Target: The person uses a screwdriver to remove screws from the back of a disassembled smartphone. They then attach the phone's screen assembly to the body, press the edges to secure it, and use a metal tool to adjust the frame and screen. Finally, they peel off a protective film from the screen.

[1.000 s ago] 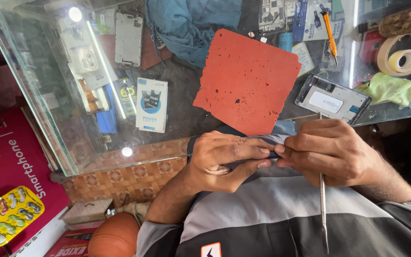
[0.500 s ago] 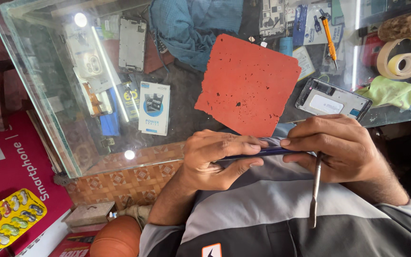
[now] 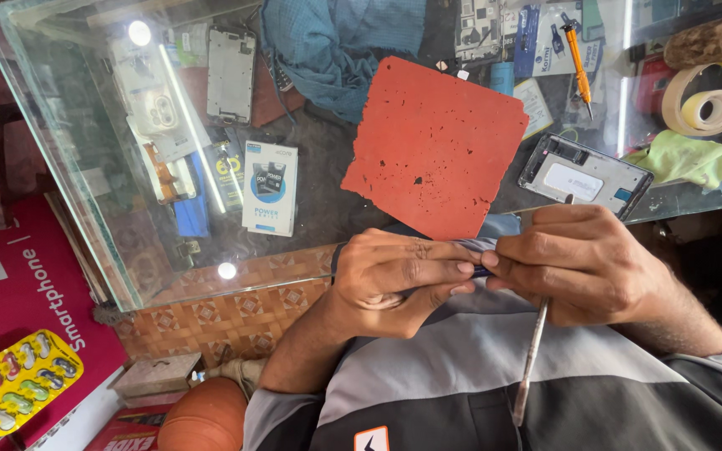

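Left hand (image 3: 394, 284) closed, fingers curled round one end of a thin dark-blue piece (image 3: 482, 271); only a sliver shows between the two hands, so can't tell what part it is. Right hand (image 3: 587, 267) closed too: fingertips pinch the other end of the piece, and the same hand grips a slim metal tool (image 3: 532, 359), whose shaft hangs down over the grey shirt. Tool's far end is hidden in the fist, so can't tell if it touches the piece.

Piece is held off the glass worktop (image 3: 319, 159), just past its near edge, above the lap.

On worktop:
- red mat (image 3: 436, 142), pitted, mid near edge, nothing on it.
- phone frame (image 3: 582, 175) just right of mat, at near edge, lying face-open, insides showing.
- green cloth (image 3: 678, 154) and tape roll (image 3: 708, 104) twd right edge.
- orange screwdriver (image 3: 578, 54) at far edge, lying untouched.
- blue cloth (image 3: 336, 42) bunched at far edge.

Progress, my read: frame looks already opened up and set aside; work now is on the small piece in hand, w/ both hands busy on it. Mat unused, screwdriver not in play. Nothing visible says the piece is finished or refitted.
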